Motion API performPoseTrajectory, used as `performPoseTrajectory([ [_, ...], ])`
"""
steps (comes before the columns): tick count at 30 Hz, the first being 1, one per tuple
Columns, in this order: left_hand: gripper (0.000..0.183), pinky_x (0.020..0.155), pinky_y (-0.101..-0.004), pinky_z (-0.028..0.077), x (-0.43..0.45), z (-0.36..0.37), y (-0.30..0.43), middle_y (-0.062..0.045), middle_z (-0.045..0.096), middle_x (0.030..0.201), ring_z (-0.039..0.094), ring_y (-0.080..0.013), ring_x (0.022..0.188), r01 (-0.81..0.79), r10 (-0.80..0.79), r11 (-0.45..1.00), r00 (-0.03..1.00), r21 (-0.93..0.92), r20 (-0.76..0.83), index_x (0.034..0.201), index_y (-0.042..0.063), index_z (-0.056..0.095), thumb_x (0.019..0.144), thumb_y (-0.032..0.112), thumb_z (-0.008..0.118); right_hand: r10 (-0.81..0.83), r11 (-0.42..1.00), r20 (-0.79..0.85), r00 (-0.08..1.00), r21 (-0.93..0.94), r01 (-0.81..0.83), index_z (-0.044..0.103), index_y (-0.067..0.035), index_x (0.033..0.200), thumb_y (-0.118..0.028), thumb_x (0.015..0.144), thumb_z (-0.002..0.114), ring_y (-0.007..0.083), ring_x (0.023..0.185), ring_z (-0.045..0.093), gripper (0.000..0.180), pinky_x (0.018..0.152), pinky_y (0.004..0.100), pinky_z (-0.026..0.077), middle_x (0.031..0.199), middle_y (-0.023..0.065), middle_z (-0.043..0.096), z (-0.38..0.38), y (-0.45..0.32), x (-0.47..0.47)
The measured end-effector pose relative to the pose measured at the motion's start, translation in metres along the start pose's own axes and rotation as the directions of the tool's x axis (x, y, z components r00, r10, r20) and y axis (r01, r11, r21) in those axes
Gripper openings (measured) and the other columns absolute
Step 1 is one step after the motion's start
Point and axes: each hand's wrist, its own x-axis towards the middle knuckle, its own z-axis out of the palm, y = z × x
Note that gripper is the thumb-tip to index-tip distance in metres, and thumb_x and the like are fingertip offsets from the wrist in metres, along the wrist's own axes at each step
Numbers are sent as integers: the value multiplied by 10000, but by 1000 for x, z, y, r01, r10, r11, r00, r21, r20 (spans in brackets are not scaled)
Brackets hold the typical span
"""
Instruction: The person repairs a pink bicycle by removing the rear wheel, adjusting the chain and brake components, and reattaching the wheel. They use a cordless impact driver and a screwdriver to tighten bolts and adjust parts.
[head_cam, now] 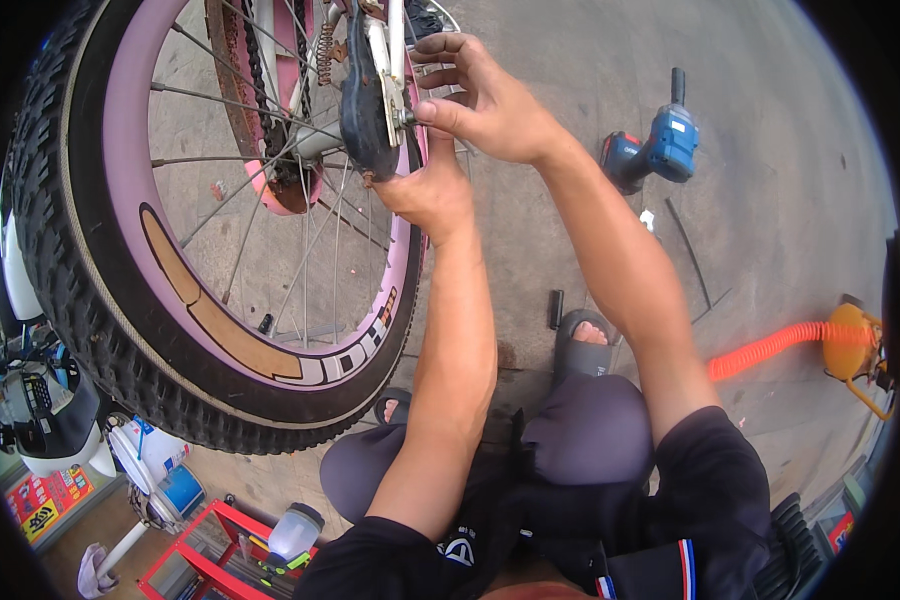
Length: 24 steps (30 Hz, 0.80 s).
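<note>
Before me stands a bicycle wheel with a pink rim point(129, 150), thin spokes and a knobby black tyre point(82, 330). A black hub-side cover point(365, 97) sits beside the grey hub point(319, 140), next to a pale metal frame stay point(396, 45). My left hand point(431, 191) is around the lower end of this cover, thumb pointing up, its other fingers hidden. Just above it, my right hand point(487, 105) has its thumb tip at the axle end with its nut point(403, 118). Its upper fingers are curled and apart; whether it pinches the nut is hidden.
A blue cordless impact wrench point(671, 142) lies on the paved floor to the right, near a thin dark rod point(688, 244). A black socket point(556, 309) lies by my right foot. An orange coiled air hose point(780, 346) runs rightward. Lower left stands a red tool rack point(195, 551).
</note>
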Motion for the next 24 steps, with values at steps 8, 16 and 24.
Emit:
performPoseTrajectory([
  [8, 484, 897, -371, 499, 0, 0, -6, -143, 667, 1130, 644, -249, 988, -42, 42, 999, 999, 20, 14, 1175, -39, 609, 746, 43, 819, -45, 990, 267, 963, -114, 78, 422, 15, 1365, -339, 861, 747, 230, 1181, 549, 697, 962, 351, 483, 1276, 153, 550, -16, -11, 3],
  [16, 445, 924, -364, 478, -4, -3, -7, -121, 661, 1139, 633, -231, 985, -47, 46, 999, 998, 26, 49, 1169, -31, 612, 772, 35, 802, 109, 987, -321, 941, 149, -63, 647, -15, 958, -270, 896, 636, 196, 771, 629, 262, 705, 350, 527, 835, 62, 646, -1, 1, -2],
  [24, 463, 963, -359, 446, -6, -2, -9, -109, 658, 1152, 609, -225, 1010, -22, 23, 999, 998, -30, 53, 1169, -28, 610, 768, 59, 825, 419, 872, -163, 893, -202, -446, 657, 1, 1060, -262, 900, 682, 146, 789, 654, 308, 749, 311, 525, 884, 109, 701, -78, 64, -164],
])
